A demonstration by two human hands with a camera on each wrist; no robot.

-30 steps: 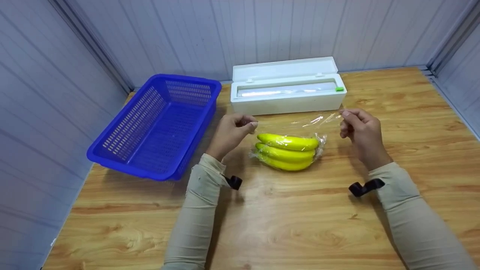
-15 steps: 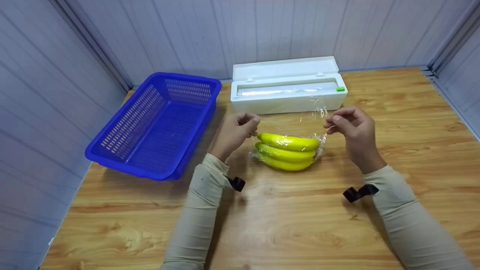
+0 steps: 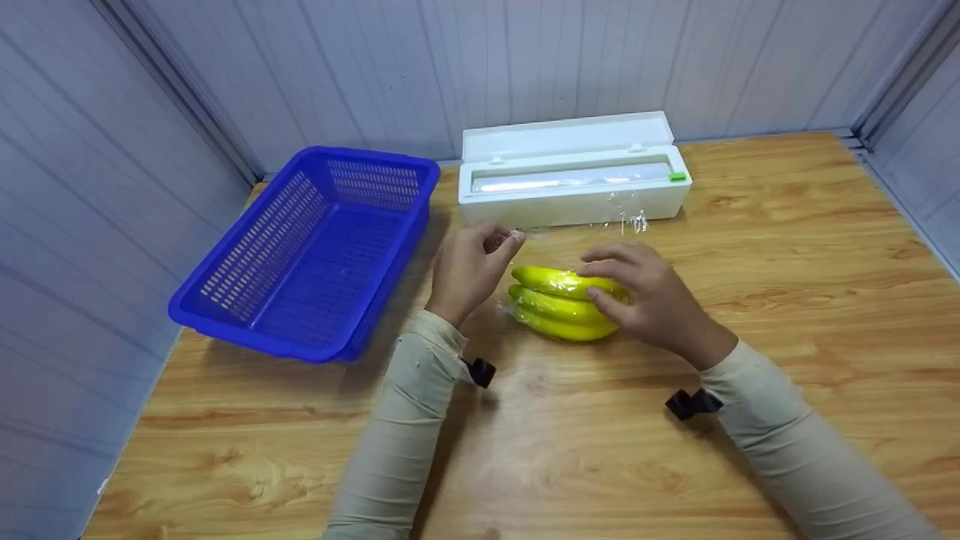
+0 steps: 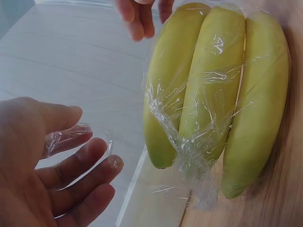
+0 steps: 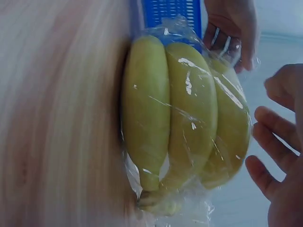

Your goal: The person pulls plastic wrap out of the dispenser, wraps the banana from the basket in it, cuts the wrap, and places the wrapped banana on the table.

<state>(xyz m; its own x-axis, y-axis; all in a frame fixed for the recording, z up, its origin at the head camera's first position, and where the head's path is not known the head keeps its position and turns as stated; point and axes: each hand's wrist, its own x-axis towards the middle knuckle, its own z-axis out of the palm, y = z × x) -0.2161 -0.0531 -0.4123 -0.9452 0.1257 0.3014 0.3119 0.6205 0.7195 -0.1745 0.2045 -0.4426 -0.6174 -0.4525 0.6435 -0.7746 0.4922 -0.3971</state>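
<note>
A bunch of three yellow bananas (image 3: 559,309), wrapped in crinkled cling film (image 4: 201,175), lies on the wooden table in front of me. My right hand (image 3: 660,304) reaches over the bunch's right end with its fingers spread, the fingertips overlapping the fruit in the head view. Nothing sits between those fingers in the right wrist view. To the left of the bananas, my left hand (image 3: 466,274) has a strip of clear film (image 4: 71,135) pinched between thumb and forefinger. More loose film (image 3: 630,214) shows in front of the white box.
Behind the bananas stands a white cling film dispenser (image 3: 570,212), lid up, with a roll inside and a green slider (image 3: 676,177) at its right end. A blue slotted basket (image 3: 255,341) stands at the left. Panelled walls enclose the table's back and sides.
My right hand has let go of the stretched film and moved left and down over the bananas, its fingers spreading. The film's freed end fell towards the dispenser. The left hand barely moved.
</note>
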